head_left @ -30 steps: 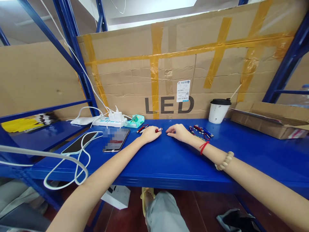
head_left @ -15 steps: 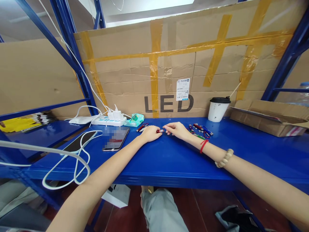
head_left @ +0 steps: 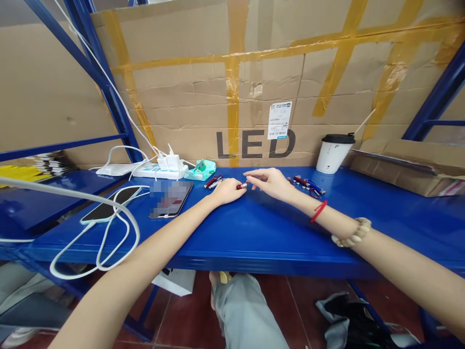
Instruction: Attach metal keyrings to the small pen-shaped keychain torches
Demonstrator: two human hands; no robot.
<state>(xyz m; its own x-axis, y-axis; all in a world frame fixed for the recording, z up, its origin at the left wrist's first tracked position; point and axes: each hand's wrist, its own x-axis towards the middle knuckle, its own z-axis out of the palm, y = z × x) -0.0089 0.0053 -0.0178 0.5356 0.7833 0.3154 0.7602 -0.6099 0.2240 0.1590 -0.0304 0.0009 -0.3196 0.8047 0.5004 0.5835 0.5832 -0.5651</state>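
My left hand (head_left: 228, 192) rests on the blue table, its fingers closed round a small red flashlight (head_left: 240, 186). The flashlight's silver end sticks out to the right. Close to that end is my right hand (head_left: 271, 183), thumb and fingertips drawn together; anything between them is too small to make out. Behind my left hand lie a few similar small flashlights (head_left: 213, 182), one red and one silver. To the right of my right hand is a loose group of red and blue flashlights (head_left: 308, 186), partly hidden by that hand.
A phone (head_left: 172, 199) and a second phone (head_left: 109, 206) with a looped white cable lie left. Behind them are a power strip (head_left: 158, 170) and a green packet (head_left: 201, 169). A lidded paper cup (head_left: 334, 154) and open carton (head_left: 410, 167) stand right, before a cardboard wall (head_left: 181, 111).
My right hand has lifted slightly, its fingers now above the flashlight's silver end. The left hand keeps its hold. The camera view has tilted down a little.
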